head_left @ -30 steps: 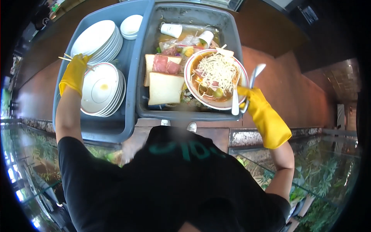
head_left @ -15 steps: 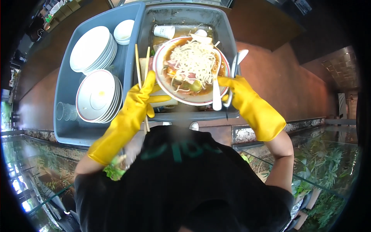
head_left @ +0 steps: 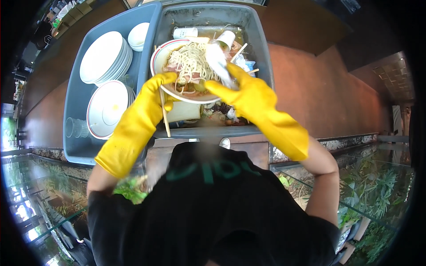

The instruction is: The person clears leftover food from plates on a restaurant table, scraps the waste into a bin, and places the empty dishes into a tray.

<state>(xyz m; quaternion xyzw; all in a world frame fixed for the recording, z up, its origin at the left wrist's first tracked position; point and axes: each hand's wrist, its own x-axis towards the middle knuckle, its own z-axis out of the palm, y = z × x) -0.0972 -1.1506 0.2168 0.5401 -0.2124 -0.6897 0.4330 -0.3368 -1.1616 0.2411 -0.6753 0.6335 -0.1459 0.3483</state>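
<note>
A white bowl with a red-lined rim, full of noodles, meat and brown broth, is above the right-hand grey bin. My left hand, in a yellow rubber glove, grips its left rim. Chopsticks are pinned by the same hand and stick out below it. My right hand, gloved too, reaches over the bowl's right side. Its thumb and fingers close on a white spoon, smeared by motion. The bowl's underside and my left fingertips beneath it are hidden.
Under the bowl the bin holds food scraps, paper cups, a blue-and-white packet and a pale block-shaped thing. The left blue-grey bin carries stacked white plates, red-rimmed dishes, small bowls and clear glasses.
The bowl has moved left. My right hand has left its right rim and swung inward over it, lifting the white spoon. More of the bin's contents show on the right.
</note>
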